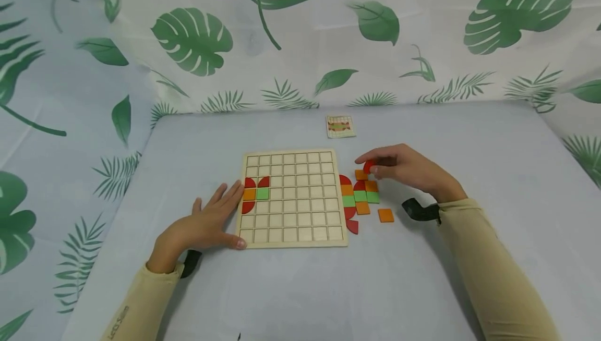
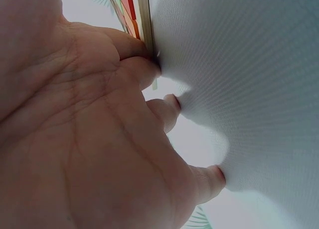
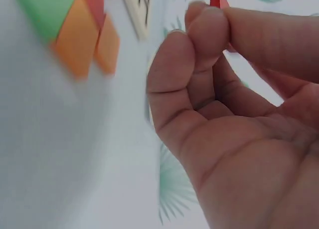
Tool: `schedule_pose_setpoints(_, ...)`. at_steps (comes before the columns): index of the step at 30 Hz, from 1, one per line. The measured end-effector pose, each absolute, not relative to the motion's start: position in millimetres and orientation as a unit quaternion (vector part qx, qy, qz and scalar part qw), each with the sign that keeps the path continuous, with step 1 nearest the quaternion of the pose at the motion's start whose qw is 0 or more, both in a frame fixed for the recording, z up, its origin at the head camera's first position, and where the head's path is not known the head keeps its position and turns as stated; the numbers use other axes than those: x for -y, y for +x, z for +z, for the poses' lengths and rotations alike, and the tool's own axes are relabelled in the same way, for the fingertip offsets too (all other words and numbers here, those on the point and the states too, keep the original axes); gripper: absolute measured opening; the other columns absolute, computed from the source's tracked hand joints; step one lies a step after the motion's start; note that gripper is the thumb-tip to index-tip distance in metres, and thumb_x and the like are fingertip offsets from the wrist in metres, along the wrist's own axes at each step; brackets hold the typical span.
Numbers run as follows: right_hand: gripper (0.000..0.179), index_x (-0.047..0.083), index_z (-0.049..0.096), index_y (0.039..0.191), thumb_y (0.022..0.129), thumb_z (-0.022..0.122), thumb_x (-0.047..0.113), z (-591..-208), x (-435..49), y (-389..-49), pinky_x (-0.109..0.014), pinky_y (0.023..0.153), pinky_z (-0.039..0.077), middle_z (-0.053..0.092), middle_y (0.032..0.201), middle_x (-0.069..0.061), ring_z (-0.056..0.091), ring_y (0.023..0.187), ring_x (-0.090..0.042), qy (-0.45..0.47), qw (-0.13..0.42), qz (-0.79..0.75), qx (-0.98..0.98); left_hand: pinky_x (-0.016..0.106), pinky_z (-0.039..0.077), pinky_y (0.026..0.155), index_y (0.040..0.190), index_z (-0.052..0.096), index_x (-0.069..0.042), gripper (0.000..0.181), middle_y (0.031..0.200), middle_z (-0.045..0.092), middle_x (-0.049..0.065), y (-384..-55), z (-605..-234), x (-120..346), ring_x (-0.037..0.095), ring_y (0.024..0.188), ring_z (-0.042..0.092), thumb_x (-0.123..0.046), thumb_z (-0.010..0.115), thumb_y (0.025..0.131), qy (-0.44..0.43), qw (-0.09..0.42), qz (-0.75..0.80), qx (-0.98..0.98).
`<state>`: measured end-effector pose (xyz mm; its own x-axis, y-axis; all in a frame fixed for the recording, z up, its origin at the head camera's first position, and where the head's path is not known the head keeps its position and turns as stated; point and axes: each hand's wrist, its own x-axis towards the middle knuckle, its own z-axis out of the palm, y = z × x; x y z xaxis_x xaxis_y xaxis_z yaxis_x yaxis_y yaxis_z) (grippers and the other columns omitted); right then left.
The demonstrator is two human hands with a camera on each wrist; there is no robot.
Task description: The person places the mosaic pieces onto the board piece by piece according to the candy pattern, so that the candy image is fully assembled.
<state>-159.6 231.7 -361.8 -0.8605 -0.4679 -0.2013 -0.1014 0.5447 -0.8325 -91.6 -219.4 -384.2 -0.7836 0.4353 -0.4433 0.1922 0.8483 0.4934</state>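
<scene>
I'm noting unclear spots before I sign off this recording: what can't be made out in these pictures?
Red piece, head and right wrist views: full outline hidden by the fingers of the right hand.
Card, head view: exact cells of its pattern too small.
Board, left wrist view: cut off by the top edge, partly covered by the left hand.
Green piece, right wrist view: blurred, cut off by the top edge.

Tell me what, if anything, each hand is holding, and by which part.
The right hand pinches a red piece between thumb and fingers; exactly where is hidden. The left hand holds nothing, only touching the board.
</scene>
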Motion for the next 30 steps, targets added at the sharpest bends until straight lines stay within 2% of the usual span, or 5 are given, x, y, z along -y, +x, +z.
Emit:
schedule_pose_setpoints(11,0.025,-0.002,0.068,0.127,0.104,0.067,0.008,-367.8,-190.9,-168.5,-0.037,0.091,0.057,0.069,0.109,-0.015,0.068,0.100,-0.033,-0.170,0.231,-0.490,-0.823,0.082,-0.005,0.115,0.172,0.005,-0.006,0.128,0.180,-0.003,0.012,-91.9,-384.7,219.5,0.042,0.163,-0.008,-0.048,0.089,0.086,0.171,0.284,0.216,-0.918)
schedule_pose_setpoints(15,0.028,0.000,0.072,0.131,0.105,0.066,0.006,-369.5,-176.4,-171.0,-0.038,0.082,0.058,0.071,0.109,-0.015,0.065,0.092,-0.035,-0.199,0.231,-0.486,-0.819,0.082,-0.005,0.115,0.172,0.004,-0.006,0.127,0.180,-0.003,0.012,-93.0,-385.2,220.6,0.042,0.163,-0.008,-0.048,0.088,0.087,0.175,0.282,0.212,-0.919)
schedule_pose_setpoints(18,0.031,0.000,0.072,0.135,0.105,0.065,0.004,-370.2,-165.0,-172.4,-0.037,0.082,0.057,0.072,0.116,-0.015,0.067,0.093,-0.034,-0.220,0.233,-0.482,-0.816,0.082,-0.005,0.115,0.172,0.004,-0.006,0.127,0.180,-0.003,0.011,-93.7,-385.6,221.1,0.041,0.163,-0.008,-0.048,0.089,0.086,0.173,0.284,0.210,-0.919)
schedule_pose_setpoints(21,0.033,0.000,0.071,0.136,0.104,0.065,0.002,-371.3,-152.0,-173.3,-0.036,0.086,0.056,0.072,0.114,-0.015,0.067,0.095,-0.030,-0.239,0.233,-0.477,-0.813,0.082,-0.005,0.115,0.172,0.004,-0.007,0.128,0.180,-0.003,0.011,-94.0,-386.3,221.3,0.041,0.163,-0.008,-0.049,0.089,0.086,0.170,0.284,0.208,-0.920)
schedule_pose_setpoints(30,0.013,0.003,0.066,0.112,0.100,0.072,0.005,-375.2,-113.1,-175.8,-0.040,0.089,0.052,0.072,0.097,-0.006,0.065,0.092,-0.025,-0.278,0.224,-0.482,-0.801,0.082,-0.006,0.115,0.173,0.004,-0.007,0.128,0.180,-0.003,0.011,-92.7,-386.8,222.3,0.041,0.163,-0.009,-0.048,0.089,0.086,0.170,0.280,0.213,-0.920)
